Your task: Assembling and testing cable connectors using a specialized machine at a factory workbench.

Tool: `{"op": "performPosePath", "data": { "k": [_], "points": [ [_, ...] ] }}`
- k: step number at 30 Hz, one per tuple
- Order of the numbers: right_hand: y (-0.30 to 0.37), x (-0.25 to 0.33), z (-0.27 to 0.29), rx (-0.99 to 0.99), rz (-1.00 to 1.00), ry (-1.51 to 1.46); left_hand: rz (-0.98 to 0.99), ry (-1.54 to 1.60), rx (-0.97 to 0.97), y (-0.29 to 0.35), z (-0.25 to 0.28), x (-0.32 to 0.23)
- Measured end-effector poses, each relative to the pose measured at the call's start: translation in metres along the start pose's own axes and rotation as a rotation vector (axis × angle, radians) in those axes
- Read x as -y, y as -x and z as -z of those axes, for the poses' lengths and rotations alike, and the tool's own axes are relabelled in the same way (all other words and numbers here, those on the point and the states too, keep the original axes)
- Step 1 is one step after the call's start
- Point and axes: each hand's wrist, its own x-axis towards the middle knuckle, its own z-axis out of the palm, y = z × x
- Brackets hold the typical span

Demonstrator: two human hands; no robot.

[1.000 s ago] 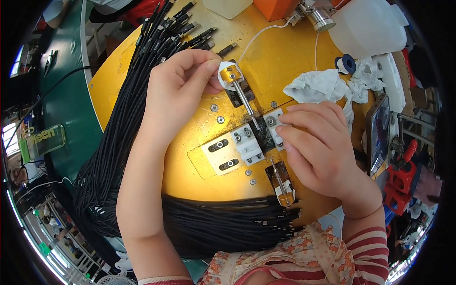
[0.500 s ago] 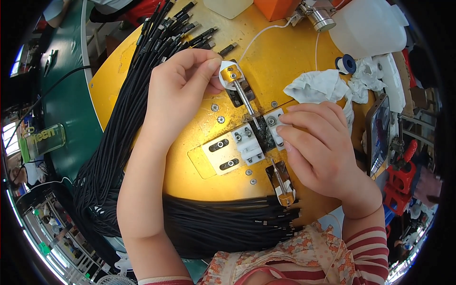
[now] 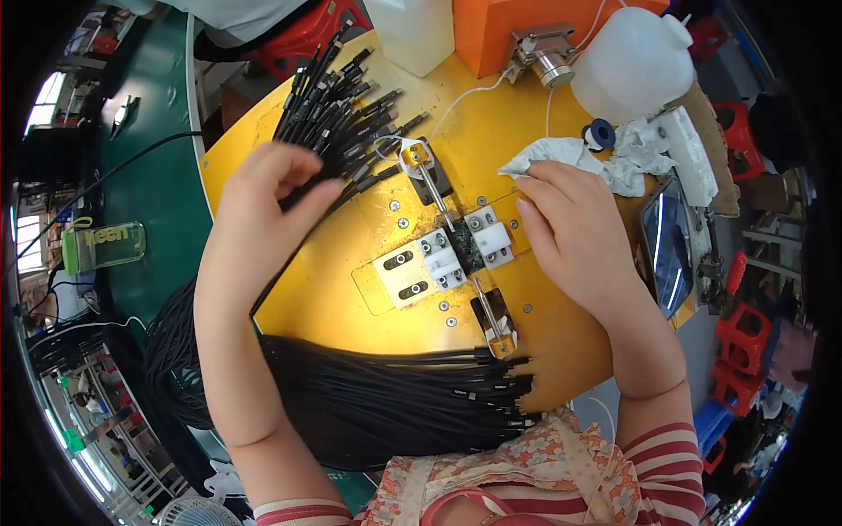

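Note:
My left hand (image 3: 254,210) is above the left side of the yellow plate, beside a bundle of black cables (image 3: 351,131). Its fingers are curled, with the thumb apart and nothing visible between them. My right hand (image 3: 574,232) has its fingers stretched out and the thumb apart, at the edge of a crumpled white cloth (image 3: 553,156). Whether it touches the cloth I cannot tell. Between the hands sits a metal fixture with a left white block (image 3: 441,259), a right white block (image 3: 489,237) and two slim metal rods, the upper rod (image 3: 431,186) and the lower rod (image 3: 487,307).
More black cables (image 3: 377,394) lie along the near edge. At the back stand a white plastic jug (image 3: 631,66), an orange box (image 3: 487,39) and a pale container (image 3: 412,35). A blue spool (image 3: 599,135) and a phone (image 3: 668,241) are at the right.
My left hand has left the upper rod's brass-coloured end and moved left toward the cables, its fingers parting. My right hand has moved away from the right white block toward the cloth.

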Motion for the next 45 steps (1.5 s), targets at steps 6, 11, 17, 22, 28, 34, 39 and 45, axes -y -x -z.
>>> {"op": "performPosePath", "data": {
  "k": [6, 11, 17, 22, 28, 34, 39, 45],
  "points": [
    [0.001, 0.006, 0.003, -0.136, 0.053, 0.045, -0.051, -0.684, 0.025, 0.057, -0.013, 0.022],
    [0.004, 0.005, -0.006, -0.17, 0.121, -0.05, 0.017, -0.846, -0.074, 0.054, -0.022, 0.043],
    [0.004, 0.004, -0.009, -0.219, 0.157, -0.121, -0.198, -1.007, -0.255, 0.057, -0.024, 0.053],
    [0.003, 0.004, -0.008, -0.219, 0.173, -0.159, 0.011, -0.875, -0.123, 0.059, -0.029, 0.044],
    [0.002, 0.006, -0.007, -0.226, 0.183, -0.197, -0.012, -0.676, -0.452, 0.066, -0.012, 0.046],
    [0.003, 0.002, -0.011, -0.224, 0.179, -0.216, 0.095, -0.4, -0.599, 0.069, -0.006, 0.011],
    [0.0, 0.01, -0.001, -0.171, 0.233, -0.428, -0.672, -0.689, -0.336, 0.086, -0.051, -0.019],
    [0.002, 0.022, 0.016, -0.033, 0.301, -0.894, -0.89, -0.584, -0.223, 0.079, -0.074, -0.002]
  ]
}}
